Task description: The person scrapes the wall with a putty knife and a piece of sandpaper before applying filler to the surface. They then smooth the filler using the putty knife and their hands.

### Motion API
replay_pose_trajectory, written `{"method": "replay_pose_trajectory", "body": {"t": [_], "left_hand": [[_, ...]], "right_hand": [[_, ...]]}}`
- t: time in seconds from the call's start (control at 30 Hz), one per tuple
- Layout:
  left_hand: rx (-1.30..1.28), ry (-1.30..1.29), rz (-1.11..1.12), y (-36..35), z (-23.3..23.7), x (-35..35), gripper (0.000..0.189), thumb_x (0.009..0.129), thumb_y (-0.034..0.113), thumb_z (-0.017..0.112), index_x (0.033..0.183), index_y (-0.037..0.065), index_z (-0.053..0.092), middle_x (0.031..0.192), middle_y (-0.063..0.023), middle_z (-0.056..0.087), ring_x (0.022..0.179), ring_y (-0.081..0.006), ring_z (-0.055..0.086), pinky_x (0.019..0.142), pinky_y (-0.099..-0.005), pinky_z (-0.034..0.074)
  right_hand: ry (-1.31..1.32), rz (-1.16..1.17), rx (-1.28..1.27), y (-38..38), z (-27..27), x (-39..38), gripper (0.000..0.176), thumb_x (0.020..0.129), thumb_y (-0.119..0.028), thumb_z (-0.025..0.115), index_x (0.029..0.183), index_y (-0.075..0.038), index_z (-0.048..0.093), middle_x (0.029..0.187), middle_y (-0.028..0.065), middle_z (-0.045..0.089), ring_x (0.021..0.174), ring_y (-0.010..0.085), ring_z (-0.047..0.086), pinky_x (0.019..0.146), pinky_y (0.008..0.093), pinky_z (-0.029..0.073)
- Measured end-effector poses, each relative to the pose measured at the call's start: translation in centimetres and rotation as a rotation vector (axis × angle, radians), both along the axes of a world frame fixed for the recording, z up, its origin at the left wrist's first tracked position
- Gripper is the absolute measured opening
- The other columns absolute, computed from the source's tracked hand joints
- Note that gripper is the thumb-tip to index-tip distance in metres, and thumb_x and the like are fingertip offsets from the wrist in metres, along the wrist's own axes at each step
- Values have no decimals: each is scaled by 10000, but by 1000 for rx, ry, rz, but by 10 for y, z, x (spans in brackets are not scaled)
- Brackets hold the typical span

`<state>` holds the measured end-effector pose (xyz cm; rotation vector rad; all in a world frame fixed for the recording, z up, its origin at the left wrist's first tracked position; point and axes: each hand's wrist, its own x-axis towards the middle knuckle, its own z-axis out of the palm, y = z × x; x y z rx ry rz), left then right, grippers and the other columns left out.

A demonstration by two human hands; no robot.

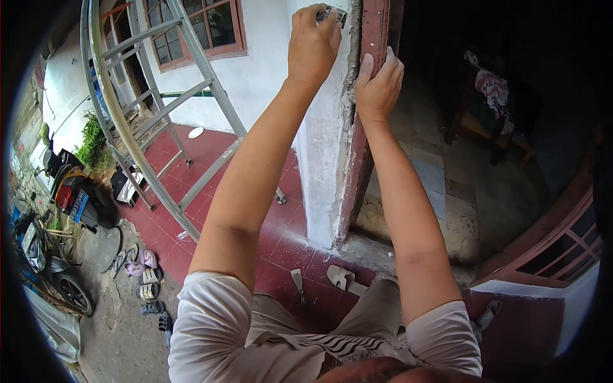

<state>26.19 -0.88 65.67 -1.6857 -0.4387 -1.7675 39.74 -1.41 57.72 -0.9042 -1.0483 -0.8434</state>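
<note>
My left hand is raised at the top of the view, its fingers closed on a small dark, speckled object held at the white wall edge. Its kind is partly hidden by the fingers. My right hand grips the reddish-brown door frame, thumb on the front and fingers round the far side. Between wall and frame runs a rough strip of bare, broken plaster. A scraper with a pale blade and dark handle lies on the red tiles below.
A metal ladder stands at left on the red tiled floor. Parked motorbikes and several sandals are farther left. A pale sandal lies near my legs. Through the doorway is a dark room with cloth on furniture.
</note>
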Motion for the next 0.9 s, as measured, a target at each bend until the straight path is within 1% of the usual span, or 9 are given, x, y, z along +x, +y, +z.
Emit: {"method": "replay_pose_trajectory", "body": {"t": [0.07, 0.17, 0.37, 0.47, 0.57, 0.63, 0.7, 0.8, 0.9], "left_hand": [[4, 12, 7, 4, -26, -2, 260, 846, 70, 698, 1102, 26, 697, 1162, -152, 600, 1086, -348, 542, 911, -417, 490], [-79, 9, 32, -5, -69, -1, 274, 835, 36, 700, 1107, 3, 685, 1187, -166, 575, 1098, -371, 533, 933, -429, 484], [-181, 10, 2, -21, -143, 2, 301, 822, 4, 701, 1121, -1, 669, 1193, -178, 569, 1122, -387, 528, 942, -451, 480], [-197, 15, -6, -18, -150, 2, 311, 815, -4, 707, 1123, 6, 667, 1212, -177, 563, 1128, -391, 529, 947, -452, 476], [-173, -13, -1, -12, -133, 5, 313, 814, -5, 706, 1125, 16, 670, 1208, -173, 562, 1120, -385, 531, 940, -451, 479], [-122, -43, -10, -7, -113, 6, 318, 811, -2, 710, 1126, 23, 673, 1200, -169, 561, 1116, -376, 529, 931, -440, 483], [-131, -33, -14, -8, -107, 4, 319, 811, -2, 711, 1127, 23, 674, 1194, -166, 562, 1113, -371, 529, 924, -434, 484], [-182, -15, -39, -12, -123, -1, 320, 812, 3, 715, 1129, 21, 675, 1191, -160, 564, 1107, -361, 531, 904, -422, 487], [-241, -1, -28, -17, -165, 0, 318, 813, 9, 720, 1127, 18, 674, 1189, -159, 564, 1111, -360, 532, 897, -426, 489]], "right_hand": [[2, -2, -4, 0, 0, -1, 519, 953, -328, 589, 1300, 47, 490, 1182, 240, 548, 1092, 413, 538, 942, 483, 435], [2, -5, -6, -1, 0, 0, 520, 954, -332, 586, 1299, 46, 491, 1180, 242, 548, 1091, 414, 539, 943, 484, 435], [0, -18, 0, 1, -1, -1, 517, 958, -334, 581, 1296, 46, 488, 1176, 246, 548, 1088, 415, 539, 944, 490, 434], [-6, -17, 5, 0, 0, -1, 515, 959, -331, 582, 1294, 48, 487, 1168, 247, 549, 1085, 414, 540, 941, 492, 435], [-17, -27, 8, 2, -1, 0, 508, 957, -326, 587, 1285, 49, 489, 1161, 246, 551, 1079, 413, 543, 936, 492, 438], [-20, -18, 23, 2, -1, 0, 498, 956, -325, 588, 1275, 46, 494, 1160, 245, 551, 1076, 413, 546, 932, 491, 442], [-22, -17, 23, 3, -1, 1, 496, 956, -328, 587, 1271, 44, 496, 1159, 244, 551, 1076, 413, 547, 932, 491, 443], [-12, -15, 22, 5, -2, 0, 495, 957, -336, 586, 1266, 42, 500, 1156, 243, 553, 1075, 413, 548, 930, 491, 446], [-8, -23, 21, 7, -4, 0, 498, 958, -343, 585, 1264, 41, 502, 1149, 240, 556, 1070, 412, 551, 926, 490, 449]]}}
